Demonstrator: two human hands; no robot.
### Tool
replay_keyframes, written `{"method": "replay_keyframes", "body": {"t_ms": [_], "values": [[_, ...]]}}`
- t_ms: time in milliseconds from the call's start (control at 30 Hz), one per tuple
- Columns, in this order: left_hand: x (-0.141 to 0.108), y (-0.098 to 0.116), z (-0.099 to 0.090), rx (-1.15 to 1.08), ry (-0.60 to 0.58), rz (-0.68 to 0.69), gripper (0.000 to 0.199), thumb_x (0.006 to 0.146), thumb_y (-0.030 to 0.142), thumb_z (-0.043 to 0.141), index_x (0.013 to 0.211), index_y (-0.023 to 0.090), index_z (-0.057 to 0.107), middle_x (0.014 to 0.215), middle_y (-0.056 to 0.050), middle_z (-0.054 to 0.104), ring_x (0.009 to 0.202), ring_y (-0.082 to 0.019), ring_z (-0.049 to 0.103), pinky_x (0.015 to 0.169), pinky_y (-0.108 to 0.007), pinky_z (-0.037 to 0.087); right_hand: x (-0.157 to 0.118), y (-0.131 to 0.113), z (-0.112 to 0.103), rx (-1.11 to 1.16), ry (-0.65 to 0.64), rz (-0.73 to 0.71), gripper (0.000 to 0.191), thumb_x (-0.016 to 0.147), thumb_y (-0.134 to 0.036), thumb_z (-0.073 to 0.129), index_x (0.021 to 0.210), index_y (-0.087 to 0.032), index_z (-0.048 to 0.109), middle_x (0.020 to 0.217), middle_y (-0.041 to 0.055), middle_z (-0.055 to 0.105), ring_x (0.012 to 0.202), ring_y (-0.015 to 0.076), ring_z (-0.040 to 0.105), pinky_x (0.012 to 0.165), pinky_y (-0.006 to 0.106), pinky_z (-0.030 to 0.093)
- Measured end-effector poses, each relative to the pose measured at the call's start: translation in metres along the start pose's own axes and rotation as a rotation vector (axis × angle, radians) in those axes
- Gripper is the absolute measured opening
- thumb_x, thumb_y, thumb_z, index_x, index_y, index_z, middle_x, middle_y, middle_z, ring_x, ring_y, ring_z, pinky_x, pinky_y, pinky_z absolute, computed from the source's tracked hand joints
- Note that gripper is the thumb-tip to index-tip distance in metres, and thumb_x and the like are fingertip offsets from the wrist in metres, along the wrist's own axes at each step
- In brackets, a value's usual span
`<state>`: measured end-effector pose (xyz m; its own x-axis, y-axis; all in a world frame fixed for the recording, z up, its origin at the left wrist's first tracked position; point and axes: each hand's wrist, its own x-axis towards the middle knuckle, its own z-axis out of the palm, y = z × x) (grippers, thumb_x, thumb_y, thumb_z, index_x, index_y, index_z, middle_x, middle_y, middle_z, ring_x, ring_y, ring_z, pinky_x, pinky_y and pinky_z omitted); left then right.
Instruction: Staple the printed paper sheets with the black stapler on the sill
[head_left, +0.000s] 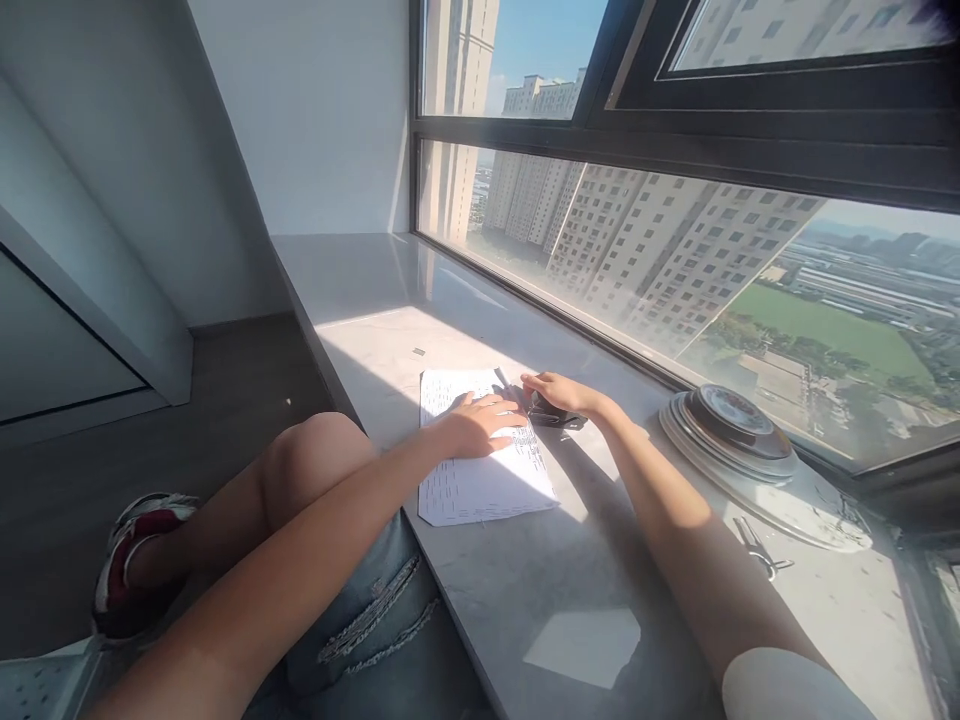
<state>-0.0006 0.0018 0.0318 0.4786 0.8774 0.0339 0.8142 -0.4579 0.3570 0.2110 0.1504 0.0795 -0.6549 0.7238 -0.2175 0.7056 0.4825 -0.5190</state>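
A sheet or thin stack of white paper [487, 490] with lines of dark writing or print lies on the stone-like sill. My left hand [480, 425] rests flat on its upper part, palm down, fingers spread toward the right edge. Just beyond that edge, my right hand [559, 390] is curled over a dark object [559, 418], partly hidden beneath it, whose kind I cannot make out. A slim, pale, pen-like thing [502, 377] sticks up at the paper's top right, between the two hands.
Stacked plates or lids [739, 430] stand right, by the window, near a small metal tool [761, 550]. A small dark scrap [418, 351] lies beyond the paper. The window frame [525, 130] bounds the far side; my bent knee [322, 460] is by the sill's left edge.
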Motion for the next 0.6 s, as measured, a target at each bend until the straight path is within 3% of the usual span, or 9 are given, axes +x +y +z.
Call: {"method": "replay_keyframes", "body": {"t_ms": [100, 233, 433, 600], "values": [[0.000, -0.002, 0.000, -0.012, -0.031, 0.055, 0.052, 0.113, 0.045, 0.038, 0.162, 0.047, 0.054, 0.180, 0.002, 0.037, 0.166, -0.034, 0.030, 0.136, -0.069, 0.010, -0.004, -0.007, 0.002, 0.003, -0.004, -0.008, 0.059, 0.107, -0.063, 0.034, 0.080, -0.021, 0.067, 0.080, 0.0054, 0.062, 0.075, 0.0217, 0.053, 0.078, 0.036, 0.045], [0.001, -0.004, 0.001, 0.007, -0.097, 0.021, 0.055, 0.114, 0.044, 0.036, 0.168, 0.051, 0.045, 0.183, 0.004, 0.030, 0.169, -0.038, 0.022, 0.134, -0.074, 0.007, -0.010, -0.015, 0.001, 0.018, -0.033, -0.030, 0.054, 0.107, -0.057, 0.035, 0.079, -0.022, 0.064, 0.075, 0.0024, 0.058, 0.069, 0.0191, 0.047, 0.072, 0.034, 0.042], [0.003, -0.002, 0.000, 0.038, -0.045, 0.033, 0.053, 0.113, 0.046, 0.038, 0.165, 0.051, 0.049, 0.176, 0.000, 0.044, 0.164, -0.037, 0.032, 0.133, -0.075, 0.012, -0.009, -0.024, 0.004, -0.046, -0.041, 0.015, 0.041, 0.105, -0.039, 0.038, 0.078, -0.021, 0.062, 0.079, 0.0038, 0.063, 0.071, 0.0187, 0.052, 0.072, 0.032, 0.043], [0.002, 0.003, -0.005, 0.064, -0.077, 0.032, 0.052, 0.114, 0.048, 0.034, 0.163, 0.050, 0.051, 0.175, -0.002, 0.044, 0.163, -0.035, 0.033, 0.132, -0.073, 0.012, -0.003, -0.029, 0.012, -0.238, -0.016, 0.029, 0.040, 0.105, -0.033, 0.037, 0.076, -0.021, 0.062, 0.080, 0.0067, 0.068, 0.077, 0.0209, 0.058, 0.076, 0.033, 0.042]]}}
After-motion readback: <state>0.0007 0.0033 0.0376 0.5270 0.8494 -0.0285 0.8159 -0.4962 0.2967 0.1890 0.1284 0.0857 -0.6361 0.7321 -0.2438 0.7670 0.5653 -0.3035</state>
